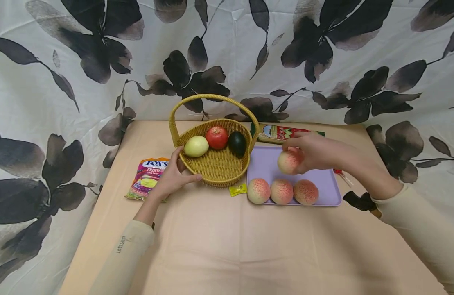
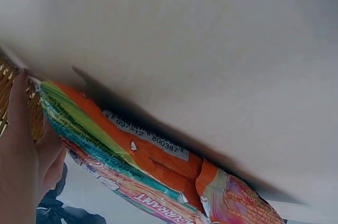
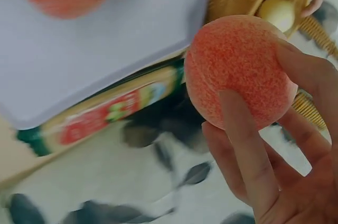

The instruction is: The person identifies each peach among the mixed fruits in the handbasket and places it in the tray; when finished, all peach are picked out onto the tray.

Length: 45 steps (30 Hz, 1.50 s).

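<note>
In the head view, my right hand [image 1: 304, 151] grips a peach [image 1: 288, 162] above the lilac tray [image 1: 328, 186]. The right wrist view shows the fingers and thumb around this peach [image 3: 240, 71]. Three more peaches [image 1: 282, 191] lie in a row along the tray's near edge. My left hand [image 1: 175, 176] holds the left side of a yellow woven basket [image 1: 215, 166] with an arched handle. Inside the basket are a pale yellow-green oval fruit [image 1: 196, 146], a red round fruit [image 1: 217, 137] and a dark green avocado-like fruit [image 1: 237, 144].
A Fox's Fruits candy bag [image 1: 147, 178] lies left of the basket, beside the left wrist. Behind the tray is a long green-and-red packet [image 1: 274, 133]. A small yellow wrapped candy [image 1: 238, 189] sits between basket and tray. A red lollipop [image 1: 338, 171] is partly hidden by the right forearm.
</note>
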Each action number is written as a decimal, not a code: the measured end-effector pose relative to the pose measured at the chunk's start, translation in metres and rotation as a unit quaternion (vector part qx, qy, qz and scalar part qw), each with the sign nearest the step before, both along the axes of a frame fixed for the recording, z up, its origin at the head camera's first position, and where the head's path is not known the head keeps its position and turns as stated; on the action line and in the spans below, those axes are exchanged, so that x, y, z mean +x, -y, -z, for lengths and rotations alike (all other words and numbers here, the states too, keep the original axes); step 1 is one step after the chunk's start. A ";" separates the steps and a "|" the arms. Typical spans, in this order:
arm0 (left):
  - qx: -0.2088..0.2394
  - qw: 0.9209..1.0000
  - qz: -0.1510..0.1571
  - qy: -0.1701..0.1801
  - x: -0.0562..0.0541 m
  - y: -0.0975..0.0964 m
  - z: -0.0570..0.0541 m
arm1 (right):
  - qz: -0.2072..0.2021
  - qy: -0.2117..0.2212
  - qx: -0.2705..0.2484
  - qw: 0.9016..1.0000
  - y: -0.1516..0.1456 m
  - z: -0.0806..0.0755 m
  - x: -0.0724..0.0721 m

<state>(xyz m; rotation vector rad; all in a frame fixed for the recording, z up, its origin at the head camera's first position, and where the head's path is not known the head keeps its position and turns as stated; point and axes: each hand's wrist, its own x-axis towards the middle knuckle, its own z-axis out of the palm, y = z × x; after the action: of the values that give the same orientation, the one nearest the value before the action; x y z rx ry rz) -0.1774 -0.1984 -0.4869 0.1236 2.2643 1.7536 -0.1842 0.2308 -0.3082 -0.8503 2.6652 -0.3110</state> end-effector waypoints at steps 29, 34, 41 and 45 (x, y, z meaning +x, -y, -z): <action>0.002 1.000 0.006 -0.009 0.000 -0.002 -0.002 | 0.131 0.098 -0.006 0.987 -0.123 0.093 0.040; 0.002 1.000 0.006 -0.009 0.001 -0.001 -0.003 | 0.130 0.098 -0.015 0.987 -0.121 0.097 0.044; 0.007 1.000 0.005 -0.009 0.001 -0.001 -0.002 | 0.124 0.093 -0.021 0.988 -0.115 0.099 0.046; 0.011 1.000 0.003 -0.007 0.001 -0.001 -0.001 | 0.122 0.094 -0.017 0.988 -0.111 0.100 0.046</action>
<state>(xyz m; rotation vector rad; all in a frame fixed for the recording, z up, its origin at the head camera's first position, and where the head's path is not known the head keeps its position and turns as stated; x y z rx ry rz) -0.1760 -0.1972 -0.4862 0.1490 2.2528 1.7801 -0.1382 0.3419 -0.4086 -0.4768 2.5916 -0.4715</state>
